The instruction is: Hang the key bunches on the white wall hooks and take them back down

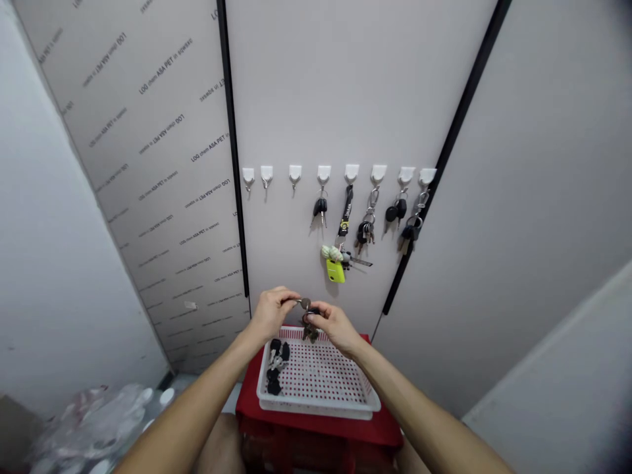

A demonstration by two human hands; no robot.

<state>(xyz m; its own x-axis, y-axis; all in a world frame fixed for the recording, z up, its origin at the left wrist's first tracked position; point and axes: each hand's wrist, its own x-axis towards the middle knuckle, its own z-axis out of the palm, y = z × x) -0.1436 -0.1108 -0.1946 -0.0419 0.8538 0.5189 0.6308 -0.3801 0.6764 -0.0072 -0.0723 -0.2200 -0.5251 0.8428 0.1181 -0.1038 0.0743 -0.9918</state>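
Note:
A bunch of keys (pixel 311 331) hangs between my two hands, above the back rim of a white perforated plastic basket (pixel 320 409). My left hand (pixel 272 312) pinches one key of the bunch near its end. With thumb and fingers, my right hand (pixel 336 326) grips the bunch close to its ring; part of it is hidden by the fingers. In the basket's left side lie several other keys (pixel 275 363) with black heads. On the wall above, several white hooks (pixel 324 174) form a row, and key sets such as the black pair (pixel 320 205) hang from some of them.
A red cloth (pixel 345 426) lies under the basket. From one hook hangs a black strap (pixel 347 210) with a yellow-green tag (pixel 335 270). Clear plastic bags and bottles (pixel 99 421) are on the floor at lower left. Black strips (pixel 232 131) edge the wall panel.

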